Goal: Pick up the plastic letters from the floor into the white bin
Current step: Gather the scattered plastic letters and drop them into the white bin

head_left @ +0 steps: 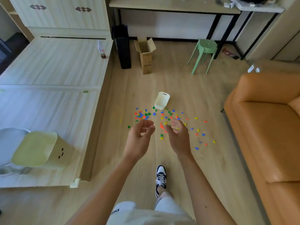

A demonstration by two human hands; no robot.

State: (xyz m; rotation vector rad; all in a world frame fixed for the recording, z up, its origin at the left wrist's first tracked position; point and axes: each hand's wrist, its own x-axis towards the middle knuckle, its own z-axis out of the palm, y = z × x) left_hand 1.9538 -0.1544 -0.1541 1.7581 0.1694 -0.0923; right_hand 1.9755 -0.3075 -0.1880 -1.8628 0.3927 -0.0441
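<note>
A: Floor?
B: Pale wood-look planks (170, 82), evenly lit, soft shadows only.
A: Left side?
B: Low platform (56, 67) in striped light wood. Behind it stands a matching cabinet (56, 15) with dark diamond-shaped pulls. A small bottle (101, 49) stands upright near the platform's far right edge.
A: Far wall?
B: Desk (170, 5) on black legs, top cluttered. Below it a black bin (123, 51), with an open cardboard box (146, 59) just beside it. A green stool (207, 47) stands further right.
A: Right side?
B: Orange leather-look sofa (267, 130), cut off by the frame edge.
</note>
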